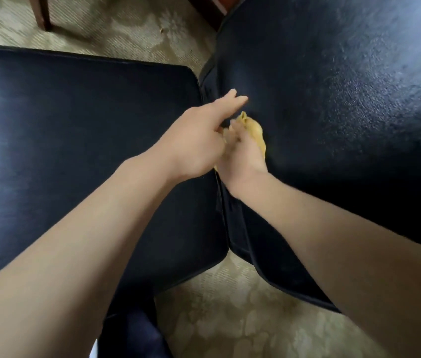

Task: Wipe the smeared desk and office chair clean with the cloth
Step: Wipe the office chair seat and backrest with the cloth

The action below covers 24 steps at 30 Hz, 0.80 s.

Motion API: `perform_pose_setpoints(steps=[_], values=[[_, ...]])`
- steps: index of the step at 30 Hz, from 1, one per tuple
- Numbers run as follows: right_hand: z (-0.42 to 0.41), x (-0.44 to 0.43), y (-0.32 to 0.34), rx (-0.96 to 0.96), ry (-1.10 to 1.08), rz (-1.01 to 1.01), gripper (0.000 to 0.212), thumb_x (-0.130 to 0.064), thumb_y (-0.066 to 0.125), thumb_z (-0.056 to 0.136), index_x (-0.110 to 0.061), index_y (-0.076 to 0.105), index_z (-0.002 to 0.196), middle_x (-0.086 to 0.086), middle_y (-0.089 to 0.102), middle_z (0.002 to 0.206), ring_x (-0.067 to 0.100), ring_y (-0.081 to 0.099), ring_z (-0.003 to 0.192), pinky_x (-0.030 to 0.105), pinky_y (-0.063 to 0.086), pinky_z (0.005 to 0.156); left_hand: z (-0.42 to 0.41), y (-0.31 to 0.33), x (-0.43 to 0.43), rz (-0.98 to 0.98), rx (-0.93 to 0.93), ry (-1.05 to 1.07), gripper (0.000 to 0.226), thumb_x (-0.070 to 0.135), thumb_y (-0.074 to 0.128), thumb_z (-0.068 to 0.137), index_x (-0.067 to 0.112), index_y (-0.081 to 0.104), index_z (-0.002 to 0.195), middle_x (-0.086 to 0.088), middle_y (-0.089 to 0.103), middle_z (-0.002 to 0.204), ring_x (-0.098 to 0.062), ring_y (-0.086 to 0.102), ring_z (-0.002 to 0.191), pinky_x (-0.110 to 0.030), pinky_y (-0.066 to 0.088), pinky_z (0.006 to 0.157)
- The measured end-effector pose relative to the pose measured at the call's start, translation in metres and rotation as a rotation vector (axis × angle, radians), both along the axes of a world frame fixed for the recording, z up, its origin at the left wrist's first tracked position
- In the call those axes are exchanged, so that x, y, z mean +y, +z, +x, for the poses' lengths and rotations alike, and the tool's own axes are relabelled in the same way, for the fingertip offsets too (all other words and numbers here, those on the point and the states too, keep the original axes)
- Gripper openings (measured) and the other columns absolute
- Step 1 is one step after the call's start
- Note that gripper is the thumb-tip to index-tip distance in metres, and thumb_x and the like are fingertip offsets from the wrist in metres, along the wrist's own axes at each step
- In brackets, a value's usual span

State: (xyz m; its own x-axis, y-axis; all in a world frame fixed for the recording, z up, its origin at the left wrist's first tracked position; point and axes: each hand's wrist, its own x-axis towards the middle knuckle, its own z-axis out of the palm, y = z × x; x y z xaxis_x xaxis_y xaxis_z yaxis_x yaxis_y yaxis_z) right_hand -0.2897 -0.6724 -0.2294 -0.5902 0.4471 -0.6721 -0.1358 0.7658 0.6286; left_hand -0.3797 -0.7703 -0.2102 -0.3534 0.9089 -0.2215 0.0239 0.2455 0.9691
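Note:
The black leather office chair fills the view: its seat [75,140] lies on the left and its backrest [333,99] on the right, meeting in a crease at the centre. My right hand [243,153] grips a bunched yellow cloth [254,130] against the backrest just beside the crease. My left hand [199,140] lies over the crease next to the right hand, with its fingers stretched forward and touching the backrest. Most of the cloth is hidden under my right hand.
Beige patterned carpet [230,319] shows below and above the chair. A dark wooden furniture leg [41,14] stands at the top left. A strip of reddish wood [214,3] shows at the top centre. Dark fabric [132,332] lies at the bottom centre.

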Motion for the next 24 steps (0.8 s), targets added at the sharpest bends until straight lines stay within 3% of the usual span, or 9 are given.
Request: perform_pose_setpoints(steps=[3,7,10,12,14,17,18,21,24], values=[[0.042,-0.026,-0.005,-0.310,0.158,0.052,0.060,-0.040,0.046,0.094,-0.009,0.036,0.144,0.020,0.026,0.152,0.044,0.010,0.140,0.058,-0.002,0.112,0.018,0.001,0.005,-0.017,0.038,-0.118,0.077,-0.011,0.031,0.086,0.032,0.023,0.149,0.016,0.014,0.157,-0.003,0.011,0.144,-0.023,0.016,0.116],[0.098,-0.051,0.013,-0.421,0.183,-0.177,0.043,-0.030,0.039,0.099,-0.009,0.046,0.135,0.014,0.040,0.144,0.038,0.019,0.137,0.056,-0.004,0.112,0.050,0.001,0.010,-0.105,0.009,-0.295,0.087,-0.008,0.036,0.088,0.037,-0.004,0.151,0.005,0.002,0.158,-0.014,0.030,0.138,-0.037,0.006,0.120],[0.143,-0.070,0.038,-0.492,0.210,-0.289,0.041,-0.026,0.037,0.100,-0.008,0.046,0.136,0.018,0.036,0.146,0.039,0.016,0.137,0.056,-0.013,0.111,0.064,0.003,0.016,-0.102,-0.101,-0.302,0.090,-0.005,0.037,0.089,0.042,-0.012,0.148,0.017,-0.010,0.158,-0.015,0.051,0.118,-0.044,0.028,0.113],[0.170,-0.076,0.057,-0.510,0.179,-0.318,0.037,-0.028,0.043,0.098,-0.011,0.055,0.130,0.019,0.036,0.146,0.040,0.013,0.139,0.059,-0.026,0.103,0.065,0.002,0.020,-0.116,-0.113,-0.293,0.090,-0.005,0.036,0.088,0.043,-0.013,0.147,0.020,-0.013,0.157,-0.018,0.056,0.111,-0.038,0.039,0.105],[0.193,-0.073,0.074,-0.326,0.112,-0.329,0.031,-0.031,0.049,0.095,-0.014,0.070,0.110,0.013,0.051,0.137,0.034,0.029,0.135,0.055,-0.026,0.107,0.063,0.001,0.021,-0.112,-0.108,-0.286,0.089,-0.005,0.035,0.089,0.044,-0.012,0.147,0.022,-0.014,0.156,-0.019,0.053,0.117,-0.030,0.044,0.097],[0.202,-0.069,0.093,0.183,-0.106,-0.343,0.056,-0.019,0.018,0.101,-0.015,0.074,0.103,0.005,0.065,0.122,0.026,0.043,0.123,0.041,0.002,0.118,0.060,-0.004,0.018,-0.072,-0.104,-0.281,0.090,-0.009,0.032,0.088,0.047,-0.006,0.147,0.029,-0.009,0.153,-0.011,0.037,0.133,-0.017,0.041,0.090],[0.194,-0.065,0.101,0.292,-0.106,-0.321,0.055,-0.013,0.019,0.096,-0.015,0.073,0.105,0.005,0.065,0.121,0.027,0.043,0.122,0.042,0.008,0.116,0.057,-0.004,0.016,-0.068,-0.093,-0.279,0.090,-0.010,0.032,0.087,0.048,-0.003,0.147,0.030,-0.006,0.153,-0.009,0.033,0.136,-0.014,0.037,0.090],[0.147,-0.040,0.119,0.544,0.029,-0.224,0.054,-0.007,0.030,0.078,-0.014,0.071,0.111,0.006,0.064,0.122,0.027,0.042,0.120,0.046,0.018,0.110,0.052,-0.005,0.010,-0.069,0.009,-0.256,0.087,-0.009,0.036,0.088,0.044,0.003,0.148,0.024,0.004,0.156,-0.012,0.032,0.136,-0.022,0.025,0.111],[0.094,-0.004,0.125,0.670,0.086,-0.092,0.043,-0.012,0.038,0.084,-0.016,0.066,0.116,0.003,0.060,0.127,0.026,0.041,0.122,0.045,0.015,0.111,0.056,-0.010,0.004,-0.105,0.049,-0.225,0.082,0.001,0.045,0.092,0.038,0.001,0.150,0.016,0.005,0.158,-0.010,0.023,0.142,-0.036,0.021,0.117]])
